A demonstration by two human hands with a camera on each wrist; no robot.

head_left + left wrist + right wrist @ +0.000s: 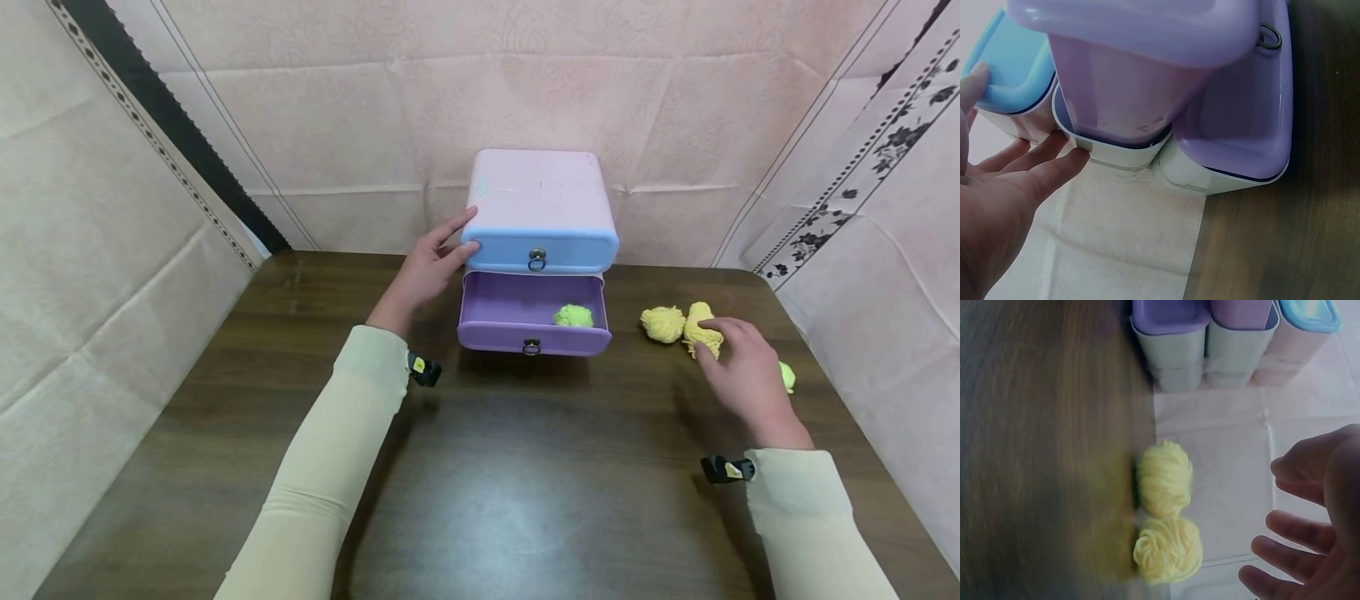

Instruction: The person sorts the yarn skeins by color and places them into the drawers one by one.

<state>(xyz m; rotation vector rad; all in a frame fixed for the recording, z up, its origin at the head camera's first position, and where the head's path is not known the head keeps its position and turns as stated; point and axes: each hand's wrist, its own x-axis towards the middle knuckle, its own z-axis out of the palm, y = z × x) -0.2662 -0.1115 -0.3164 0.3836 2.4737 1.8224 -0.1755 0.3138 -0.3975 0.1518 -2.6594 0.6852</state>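
A small drawer cabinet (536, 187) stands against the back cloth, its blue top drawer (495, 254) closed. Below, a purple drawer (487, 335) is pulled out and contains a light green yarn ball (573, 316). My left hand (426, 271) rests on the cabinet's left side, with the thumb by the blue front and the fingers stretched along the side. Over at the right, my right hand (746, 375) hovers with parted fingers by a yellow yarn ball (702, 327). Another yellow yarn ball (663, 324) lies beside that one. My right hand partly covers a green ball (787, 377).
In the left wrist view, a lower purple drawer (1235, 140) sits closed beneath the pulled-out one. A dark wooden table (495, 483) carries everything. Pale patterned cloth (337, 125) hangs behind and at both sides.
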